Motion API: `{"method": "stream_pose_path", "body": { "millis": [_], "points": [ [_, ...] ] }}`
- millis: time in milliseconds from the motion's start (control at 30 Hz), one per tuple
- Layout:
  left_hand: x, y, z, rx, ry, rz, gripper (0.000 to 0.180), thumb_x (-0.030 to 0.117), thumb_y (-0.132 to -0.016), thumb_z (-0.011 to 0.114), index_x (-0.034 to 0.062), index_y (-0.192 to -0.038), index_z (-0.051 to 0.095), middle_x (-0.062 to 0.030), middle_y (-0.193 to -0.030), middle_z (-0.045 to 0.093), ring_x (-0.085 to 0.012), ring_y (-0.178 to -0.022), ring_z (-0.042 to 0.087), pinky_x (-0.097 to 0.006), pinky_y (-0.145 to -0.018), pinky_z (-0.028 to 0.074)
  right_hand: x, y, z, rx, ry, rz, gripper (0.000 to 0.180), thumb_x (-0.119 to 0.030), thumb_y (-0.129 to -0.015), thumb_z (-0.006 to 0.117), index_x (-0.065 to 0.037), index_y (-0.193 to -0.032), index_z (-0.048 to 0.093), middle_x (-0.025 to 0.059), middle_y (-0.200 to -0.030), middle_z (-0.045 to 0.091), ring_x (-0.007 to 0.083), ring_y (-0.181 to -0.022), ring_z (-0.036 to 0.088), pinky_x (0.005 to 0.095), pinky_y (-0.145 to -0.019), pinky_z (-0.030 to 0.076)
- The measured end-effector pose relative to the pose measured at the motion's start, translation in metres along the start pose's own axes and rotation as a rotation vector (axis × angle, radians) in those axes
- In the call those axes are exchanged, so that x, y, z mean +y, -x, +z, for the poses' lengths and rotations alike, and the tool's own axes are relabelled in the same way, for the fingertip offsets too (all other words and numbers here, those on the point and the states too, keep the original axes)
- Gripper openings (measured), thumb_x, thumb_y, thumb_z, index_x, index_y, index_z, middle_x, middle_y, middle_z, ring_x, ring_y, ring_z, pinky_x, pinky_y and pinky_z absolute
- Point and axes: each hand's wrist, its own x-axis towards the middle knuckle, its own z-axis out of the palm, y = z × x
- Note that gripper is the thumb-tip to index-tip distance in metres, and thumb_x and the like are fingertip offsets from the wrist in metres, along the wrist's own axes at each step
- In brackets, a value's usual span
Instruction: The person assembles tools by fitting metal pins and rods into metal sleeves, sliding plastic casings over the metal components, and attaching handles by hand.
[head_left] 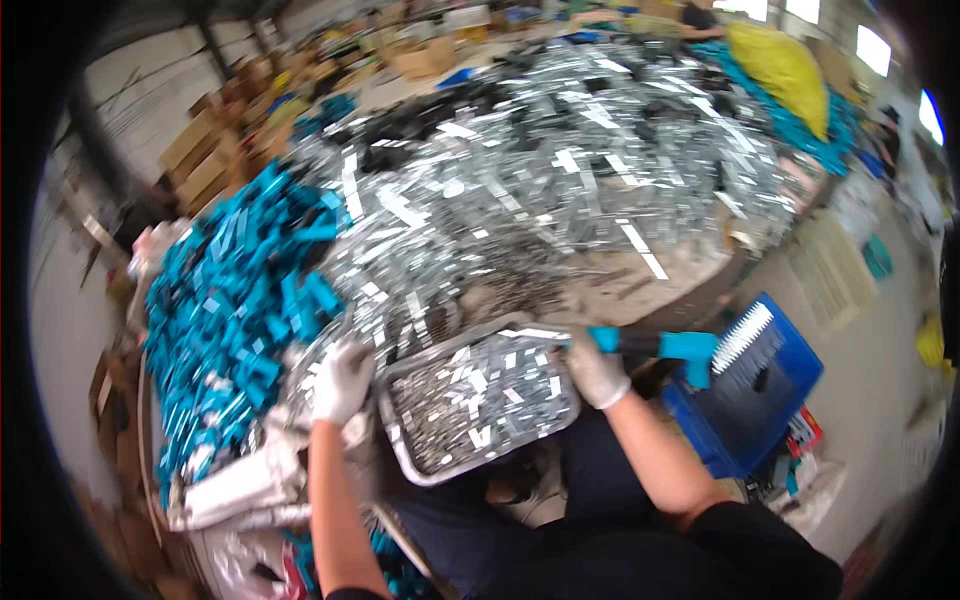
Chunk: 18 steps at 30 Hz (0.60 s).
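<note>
A metal tray (398, 440) full of small shiny metal pieces stands in front of me at the pile's near edge. My left hand (343, 382), in a white glove, is closed beside the tray's left rim; whatever its fingers hold is hidden. My right hand (597, 372), also gloved, is closed at the tray's upper right corner. From that hand a teal and black tool (685, 348) stretches to the right, and a thin bright strip (538, 333) points left over the tray's rim. Blur hides whether the fingers grip the tool, the strip or the rim.
A wide heap of metal strips (560, 170) covers the table beyond the tray. Teal plastic pieces (245, 310) are piled at left, near a white bundle (245, 487). At right stands a blue crate (735, 425). A yellow sack (785, 75) and cardboard boxes (195, 155) are farther back.
</note>
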Motion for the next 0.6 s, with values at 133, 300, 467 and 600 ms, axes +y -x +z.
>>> {"method": "stream_pose_path", "body": {
  "millis": [133, 300, 467, 600],
  "points": [
    [0.006, -0.007, -0.013, -0.214, -0.075, 0.094, 0.021, 0.018, -0.082, 0.065, 0.003, -0.098, 0.068, -0.0178, -0.09, 0.067, -0.0344, -0.082, 0.066, -0.04, -0.072, 0.051, 0.011, -0.003, 0.007, -0.014, -0.015, -0.085, 0.032, -0.032, -0.099, 0.055, -0.001, -0.104, 0.063, 0.0026, -0.084, 0.066, 0.0104, -0.078, 0.06, 0.0284, -0.073, 0.05],
    [0.017, -0.033, -0.018, -0.414, -0.505, 0.07, 0.023, 0.029, -0.077, 0.066, 0.0109, -0.089, 0.071, -0.0141, -0.085, 0.069, -0.0342, -0.081, 0.067, -0.044, -0.075, 0.053, 0.0, 0.001, 0.016, -0.066, -0.203, -0.07, 0.028, -0.03, -0.1, 0.056, -0.003, -0.107, 0.061, 0.0014, -0.08, 0.065, 0.006, -0.07, 0.06, 0.0228, -0.065, 0.049],
    [0.014, -0.039, 0.001, -0.385, -0.706, 0.159, 0.018, 0.027, -0.073, 0.065, 0.0115, -0.079, 0.072, -0.0139, -0.081, 0.07, -0.0331, -0.078, 0.067, -0.044, -0.072, 0.054, -0.012, 0.002, 0.016, -0.072, -0.236, -0.016, 0.034, -0.034, -0.1, 0.055, -0.003, -0.114, 0.061, 0.0019, -0.084, 0.065, 0.007, -0.073, 0.06, 0.0241, -0.068, 0.05],
    [0.017, -0.023, -0.012, -0.255, -0.56, 0.059, 0.019, 0.026, -0.071, 0.067, 0.0102, -0.08, 0.07, -0.015, -0.081, 0.069, -0.034, -0.075, 0.067, -0.045, -0.069, 0.052, -0.017, 0.004, 0.013, -0.079, -0.336, -0.009, 0.035, -0.03, -0.101, 0.054, 0.0, -0.119, 0.06, 0.0038, -0.096, 0.068, 0.0088, -0.083, 0.063, 0.0249, -0.075, 0.052]
  ]
}}
